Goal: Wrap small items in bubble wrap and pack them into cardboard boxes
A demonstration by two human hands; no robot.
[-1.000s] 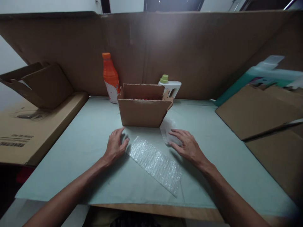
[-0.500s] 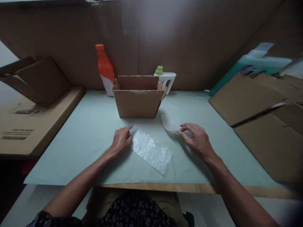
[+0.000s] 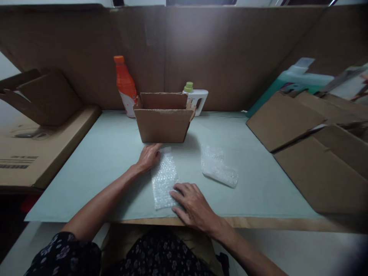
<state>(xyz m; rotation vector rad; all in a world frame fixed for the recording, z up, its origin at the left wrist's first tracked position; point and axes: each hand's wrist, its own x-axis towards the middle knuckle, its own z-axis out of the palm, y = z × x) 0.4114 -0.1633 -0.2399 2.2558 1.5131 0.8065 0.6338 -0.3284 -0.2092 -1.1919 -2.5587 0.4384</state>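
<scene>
a strip of bubble wrap (image 3: 163, 178) lies flat on the pale green table cover (image 3: 109, 161), running near to far, just near of the open cardboard box (image 3: 162, 120). the left hand (image 3: 148, 156) rests palm down on the strip's far left corner, fingers loosely spread, gripping nothing. the right hand (image 3: 193, 205) presses flat on the strip's near right corner, fingers spread; that corner is hidden beneath it. a second bubble wrap piece (image 3: 218, 166) lies apart to the right, untouched. the box interior cannot be seen. behind the box, an orange bottle (image 3: 125, 86) stands at far left and a white jug with green cap (image 3: 196, 97) at far right, its lower body hidden by the box. flattened cardboard (image 3: 313, 145) at right is cut off by the frame edge.
</scene>
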